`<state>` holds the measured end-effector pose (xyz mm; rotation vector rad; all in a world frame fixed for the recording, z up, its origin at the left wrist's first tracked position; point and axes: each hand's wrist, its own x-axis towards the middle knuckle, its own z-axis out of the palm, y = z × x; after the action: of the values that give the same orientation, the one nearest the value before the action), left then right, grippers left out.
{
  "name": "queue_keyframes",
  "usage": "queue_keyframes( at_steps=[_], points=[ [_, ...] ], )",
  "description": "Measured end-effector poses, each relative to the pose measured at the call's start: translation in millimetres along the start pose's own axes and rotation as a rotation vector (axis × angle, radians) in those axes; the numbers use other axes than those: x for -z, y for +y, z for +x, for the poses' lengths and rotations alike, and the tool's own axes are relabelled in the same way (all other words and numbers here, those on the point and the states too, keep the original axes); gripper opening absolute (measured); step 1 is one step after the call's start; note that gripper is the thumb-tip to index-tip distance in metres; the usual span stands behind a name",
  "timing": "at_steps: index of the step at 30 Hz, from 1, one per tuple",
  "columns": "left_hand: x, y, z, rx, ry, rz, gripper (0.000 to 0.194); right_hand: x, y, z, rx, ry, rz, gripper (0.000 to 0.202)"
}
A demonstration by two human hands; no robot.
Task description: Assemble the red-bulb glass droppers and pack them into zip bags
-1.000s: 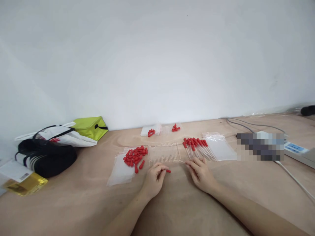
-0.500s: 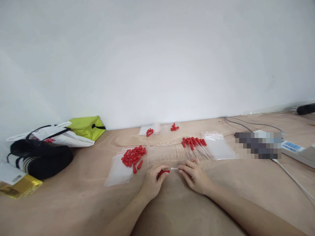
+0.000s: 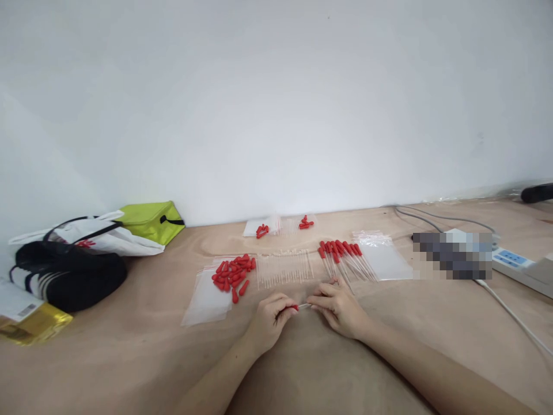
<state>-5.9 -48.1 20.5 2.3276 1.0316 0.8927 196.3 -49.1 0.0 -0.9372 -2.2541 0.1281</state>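
Note:
Between finger and thumb, my left hand [image 3: 268, 323] pinches a red rubber bulb [image 3: 295, 307], mostly hidden by the fingers. My right hand [image 3: 339, 308] grips a thin clear glass dropper tube [image 3: 305, 305], whose end meets the mouth of the bulb; whether it is inside I cannot tell. Just beyond my hands lies a row of clear glass tubes [image 3: 285, 268]. A pile of loose red bulbs [image 3: 233, 274] is at the left, partly on clear plastic bags [image 3: 205, 300]. Right of the row lie several droppers with red bulbs fitted [image 3: 341, 251].
More zip bags [image 3: 384, 259] lie to the right, with a power strip [image 3: 514, 258] and cables beyond. Small packs with red bulbs [image 3: 262, 230] rest near the wall. At the left are a black bag [image 3: 82, 282], a white bag [image 3: 138, 245] and a lime-green bag [image 3: 151, 222].
The gap between the red bulb and the glass tube has closed; they now meet. My hands have come slightly closer together. The view has shifted a little.

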Motion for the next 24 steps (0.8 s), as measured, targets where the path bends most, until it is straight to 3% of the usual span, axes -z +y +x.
queue_keyframes(
  at_steps=[9, 24],
  points=[
    [-2.2, -2, -5, -0.065, 0.029, 0.091, 0.019, 0, -5, 3, 0.035, -0.039, -0.158, 0.023],
    [-6.0, -1, -6, -0.253, 0.004, 0.227, 0.021, -10, -19, 2, -0.045, -0.094, -0.051, 0.028]
  ],
)
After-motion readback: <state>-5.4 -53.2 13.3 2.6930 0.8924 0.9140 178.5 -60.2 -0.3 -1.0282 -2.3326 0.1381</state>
